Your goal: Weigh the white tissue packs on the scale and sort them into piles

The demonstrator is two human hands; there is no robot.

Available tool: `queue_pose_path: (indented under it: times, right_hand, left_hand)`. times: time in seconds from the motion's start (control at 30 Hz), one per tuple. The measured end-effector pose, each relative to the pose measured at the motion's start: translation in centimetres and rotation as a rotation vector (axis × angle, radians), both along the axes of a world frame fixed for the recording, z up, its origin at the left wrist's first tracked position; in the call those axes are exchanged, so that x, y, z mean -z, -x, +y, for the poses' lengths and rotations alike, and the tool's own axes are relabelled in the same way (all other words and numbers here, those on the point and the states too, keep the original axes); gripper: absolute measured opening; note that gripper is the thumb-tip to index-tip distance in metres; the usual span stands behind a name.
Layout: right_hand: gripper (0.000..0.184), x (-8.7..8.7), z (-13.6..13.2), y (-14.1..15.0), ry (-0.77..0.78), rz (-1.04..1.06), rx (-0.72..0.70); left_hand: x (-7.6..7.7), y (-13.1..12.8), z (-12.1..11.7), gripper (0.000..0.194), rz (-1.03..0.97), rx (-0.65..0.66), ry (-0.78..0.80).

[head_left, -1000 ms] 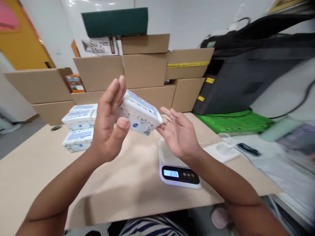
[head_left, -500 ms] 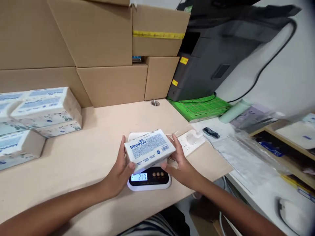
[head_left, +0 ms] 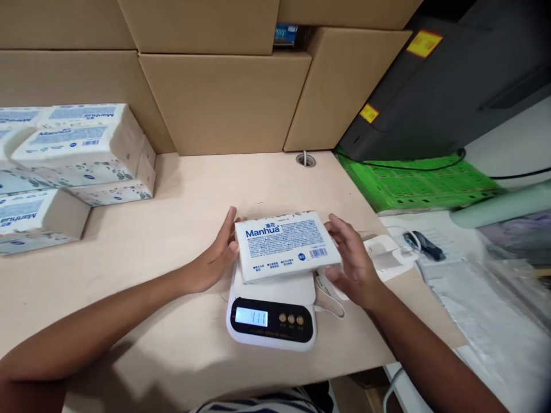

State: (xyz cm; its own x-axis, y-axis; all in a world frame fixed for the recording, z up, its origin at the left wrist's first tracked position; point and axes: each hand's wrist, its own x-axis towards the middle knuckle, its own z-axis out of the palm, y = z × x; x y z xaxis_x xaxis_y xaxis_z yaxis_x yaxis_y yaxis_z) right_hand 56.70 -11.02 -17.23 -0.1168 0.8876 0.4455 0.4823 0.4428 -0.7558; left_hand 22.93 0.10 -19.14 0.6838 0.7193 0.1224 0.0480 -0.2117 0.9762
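Note:
A white and blue pack of tissues (head_left: 284,244) marked Manhua lies on the platform of a white kitchen scale (head_left: 275,289), turned slightly askew to it. The scale's lit display (head_left: 251,317) is too blurred to read. My left hand (head_left: 215,255) is at the pack's left edge, fingers stretched and thumb apart, not wrapped round it. On the other side my right hand (head_left: 353,261) is spread beside the right end, its thumb close to the lower corner; whether it touches, I cannot tell.
More tissue packs (head_left: 77,149) are stacked at the left. Cardboard boxes (head_left: 224,103) line the back. At the right stand a dark grey machine (head_left: 413,97) on a green crate (head_left: 413,183), a white power strip (head_left: 381,252), and plastic bags (head_left: 477,298). A cable hole (head_left: 305,160) pierces the table.
The tissue pack has gone from tilted in both hands to lying on the scale, and both hands have loosened outward. The display's reading has changed. The view has shifted closer and downward.

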Motion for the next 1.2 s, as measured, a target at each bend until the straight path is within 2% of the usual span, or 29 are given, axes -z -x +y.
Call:
queue_pose_path:
  times: [0.07, 0.17, 0.23, 0.37, 0.47, 0.53, 0.63, 0.8, 1.03, 1.2]
  right_hand:
    - [0.091, 0.2, -0.4, 0.1, 0.031, -0.005, 0.029]
    - [0.103, -0.2, -0.6, 0.5, 0.030, -0.083, 0.079]
    - [0.106, -0.4, -0.7, 0.7, 0.067, -0.066, 0.044]
    - [0.102, 0.3, -0.9, 0.6, 0.117, 0.044, -0.038]
    - [0.109, 1.4, -1.2, 0.3, 0.081, 0.056, -0.010]
    - [0.115, 1.9, -1.3, 0.2, 0.077, 0.054, -0.009]
    - [0.127, 2.0, -1.4, 0.2, 0.094, 0.047, -0.010]
    - [0.150, 1.3, -1.2, 0.5, 0.142, 0.025, -0.051]
    - [0.152, 0.6, -1.1, 1.1, 0.168, 0.054, -0.118]
    - [0.154, 0.2, -0.9, 1.0, 0.172, 0.071, -0.121]
  left_hand:
    - [-0.1, -0.2, -0.2, 0.090, -0.020, -0.060, 0.026]
    - [-0.6, -0.5, -0.5, 0.081, -0.011, -0.083, 0.097]
    - [-0.7, -0.6, -0.7, 0.079, -0.013, -0.127, 0.101]
    - [-1.0, -0.7, -0.7, 0.070, -0.006, -0.269, -0.006]
    - [-1.8, -0.7, -0.8, 0.045, 0.072, -0.267, -0.096]
    - [-2.5, -0.7, -1.0, 0.039, 0.112, -0.264, -0.123]
    - [-3.1, -0.9, -1.1, 0.039, 0.119, -0.278, -0.129]
    - [-2.8, -0.9, -0.8, 0.039, 0.125, -0.291, -0.161]
    - [-2.7, -0.5, -0.5, 0.040, 0.158, -0.270, -0.137]
    - [-2.0, -0.4, -0.3, 0.047, 0.137, -0.294, -0.099]
